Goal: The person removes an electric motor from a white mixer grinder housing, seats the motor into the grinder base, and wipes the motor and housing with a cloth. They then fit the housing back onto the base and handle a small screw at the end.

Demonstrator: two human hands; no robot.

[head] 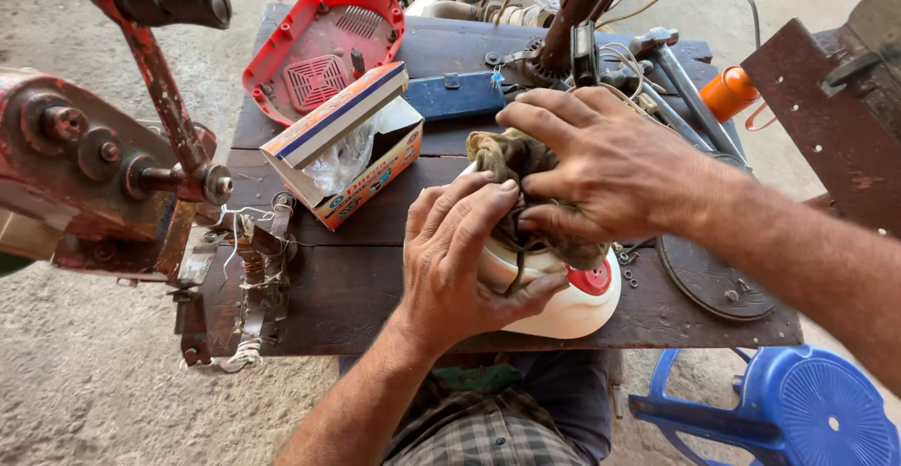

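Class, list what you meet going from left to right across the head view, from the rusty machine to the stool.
Rusty red hand-crank machine → open cardboard box with a plastic bag inside → left hand → right hand pressing a brown rag → dark round metal disc → blue plastic stool.

- Left hand cups a white rounded housing, fingers over its top.
- Right hand presses a brown rag onto it, beyond the left fingertips.
- Open cardboard box lies left of both hands.
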